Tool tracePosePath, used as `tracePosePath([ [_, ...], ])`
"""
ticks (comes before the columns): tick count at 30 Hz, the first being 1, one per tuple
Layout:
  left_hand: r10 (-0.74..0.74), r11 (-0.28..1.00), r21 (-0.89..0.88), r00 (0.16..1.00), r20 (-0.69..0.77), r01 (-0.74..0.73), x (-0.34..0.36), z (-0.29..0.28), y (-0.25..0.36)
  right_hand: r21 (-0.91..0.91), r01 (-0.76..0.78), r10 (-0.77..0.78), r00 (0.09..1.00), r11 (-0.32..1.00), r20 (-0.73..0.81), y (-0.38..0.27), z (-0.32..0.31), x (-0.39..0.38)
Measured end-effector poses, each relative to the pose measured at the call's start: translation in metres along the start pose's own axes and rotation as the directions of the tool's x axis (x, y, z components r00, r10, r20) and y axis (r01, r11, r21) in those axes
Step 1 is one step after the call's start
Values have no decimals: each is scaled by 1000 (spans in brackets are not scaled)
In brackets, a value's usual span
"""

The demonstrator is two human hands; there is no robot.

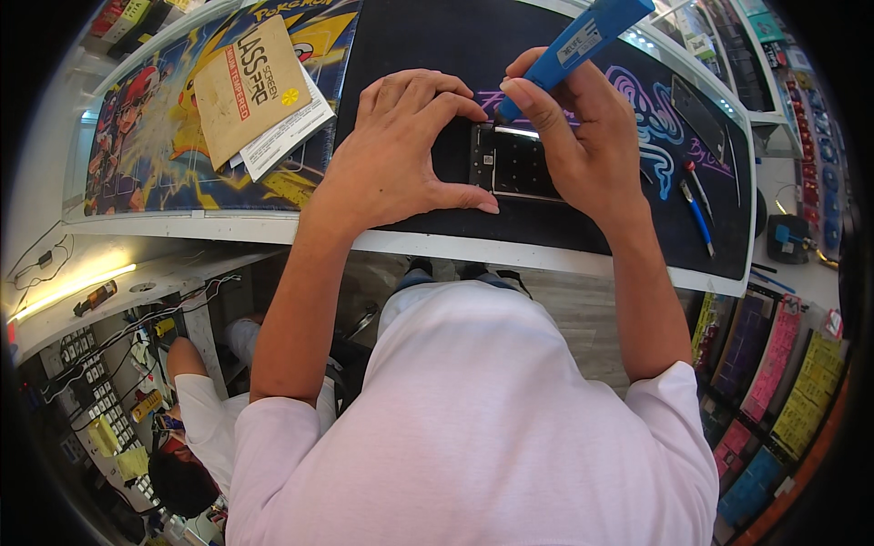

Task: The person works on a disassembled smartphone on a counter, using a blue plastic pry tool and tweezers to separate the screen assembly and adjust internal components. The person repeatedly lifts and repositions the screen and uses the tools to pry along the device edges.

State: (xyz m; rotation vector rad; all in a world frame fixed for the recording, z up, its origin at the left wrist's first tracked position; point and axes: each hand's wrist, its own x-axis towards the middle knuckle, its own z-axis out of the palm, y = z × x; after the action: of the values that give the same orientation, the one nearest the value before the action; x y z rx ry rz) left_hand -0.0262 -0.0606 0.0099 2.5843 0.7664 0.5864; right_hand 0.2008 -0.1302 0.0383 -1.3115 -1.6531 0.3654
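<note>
A dark phone frame (517, 168) with a shiny bright edge lies flat on the black mat, its right part hidden by my right hand. My left hand (396, 159) spans its left end, index fingertip at the far edge and thumb by the near edge. In my right hand (587, 136) is a thick blue pen-shaped tool (574, 50), closed in by thumb and fingers. It slants down to the left, its dark tip at the phone's far edge near my left index finger. Whether the tip touches the frame I cannot tell.
Left of the mat, a brown cardboard envelope (246, 96) and white paper (296, 136) lie on a colourful cartoon mat (137, 155). To the right are a blue pen-like tool (699, 223), tweezers (701, 187) and a dark flat panel (696, 114). Another person (205, 409) sits at lower left.
</note>
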Motion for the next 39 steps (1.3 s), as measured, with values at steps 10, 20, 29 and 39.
tracePosePath([
  [10, 3, 1000, 9, 1000, -2, -3, 0, 0, -1, 12, -25, 25, 1000, 1000, 3, -2, 0, 0],
  [20, -3, 1000, -2, 1000, 1, 3, 1, 0, 0, 22, -58, 58, 998, 998, 10, -2, -1, 0],
  [29, -2, 1000, 4, 1000, 0, 2, 1, 1, -1, 12, -62, 62, 998, 998, 13, -2, 0, 1],
  [39, -14, 1000, -18, 1000, 16, 14, 1, -2, 6, 10, -57, 57, 998, 998, 16, -5, -5, 0],
])
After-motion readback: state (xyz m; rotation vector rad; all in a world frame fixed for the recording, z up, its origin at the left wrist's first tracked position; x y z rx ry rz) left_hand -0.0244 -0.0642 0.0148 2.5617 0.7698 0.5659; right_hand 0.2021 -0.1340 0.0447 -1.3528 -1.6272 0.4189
